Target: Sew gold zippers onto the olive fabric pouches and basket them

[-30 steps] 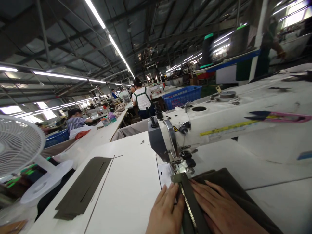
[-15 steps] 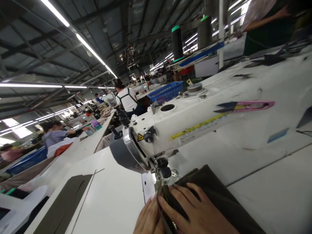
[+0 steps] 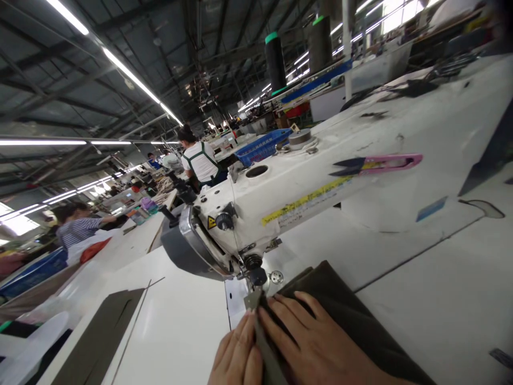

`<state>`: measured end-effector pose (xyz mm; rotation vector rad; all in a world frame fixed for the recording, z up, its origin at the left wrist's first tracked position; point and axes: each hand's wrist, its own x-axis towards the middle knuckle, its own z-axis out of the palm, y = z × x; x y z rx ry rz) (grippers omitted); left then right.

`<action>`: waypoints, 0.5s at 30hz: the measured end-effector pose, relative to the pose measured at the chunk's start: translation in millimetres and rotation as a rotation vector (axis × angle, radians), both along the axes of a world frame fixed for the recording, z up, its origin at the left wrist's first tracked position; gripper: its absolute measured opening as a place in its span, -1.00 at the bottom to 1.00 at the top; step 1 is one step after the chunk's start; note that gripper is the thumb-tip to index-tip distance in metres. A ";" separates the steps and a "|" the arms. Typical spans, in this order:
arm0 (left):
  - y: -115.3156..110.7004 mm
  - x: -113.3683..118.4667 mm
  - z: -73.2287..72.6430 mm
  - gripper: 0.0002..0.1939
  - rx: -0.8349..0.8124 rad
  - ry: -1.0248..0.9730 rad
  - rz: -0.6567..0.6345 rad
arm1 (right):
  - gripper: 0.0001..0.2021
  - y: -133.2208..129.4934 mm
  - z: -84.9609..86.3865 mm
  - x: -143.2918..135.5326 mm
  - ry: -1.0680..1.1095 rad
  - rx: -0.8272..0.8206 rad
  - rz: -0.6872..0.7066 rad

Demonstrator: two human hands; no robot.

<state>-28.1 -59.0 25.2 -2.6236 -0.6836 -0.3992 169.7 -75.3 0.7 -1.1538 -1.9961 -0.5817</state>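
Observation:
Dark olive fabric [image 3: 344, 299] lies folded on the sewing machine bed, its front edge at the needle area [image 3: 256, 283]. A narrow olive fabric strip [image 3: 266, 347] runs from the presser foot toward me between my hands. My left hand [image 3: 236, 350] pinches the strip's left edge, its fingertips just below the foot. My right hand [image 3: 312, 339] lies flat over the folded fabric, fingers stretched toward the foot and the index fingertip beside the strip. The sewing machine head [image 3: 200, 240] stands just beyond both hands.
Pink-handled thread snips [image 3: 385, 163] rest on the machine arm. Flat olive fabric pieces [image 3: 100, 331] lie on the table at left. Behind are thread cones [image 3: 276, 64], a blue crate [image 3: 262, 147], a person in a white top [image 3: 200, 160] and another in stripes [image 3: 80, 232].
The surroundings have shifted left in view. The strip between my hands now lies broader side up, hiding the shiny edge seen before. A person at upper right is out of view.

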 end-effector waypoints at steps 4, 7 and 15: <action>-4.8 2.5 3.7 -0.70 -0.025 0.052 0.037 | -0.64 -8.2 -2.4 10.0 -0.142 0.013 0.058; -12.3 8.1 3.7 -0.70 -0.031 -0.014 0.049 | -0.60 -12.5 -2.6 18.3 -0.320 0.012 0.103; -21.2 15.5 -8.2 -0.78 -0.044 -0.228 0.132 | -0.46 -10.7 -5.0 22.3 -0.446 0.048 0.135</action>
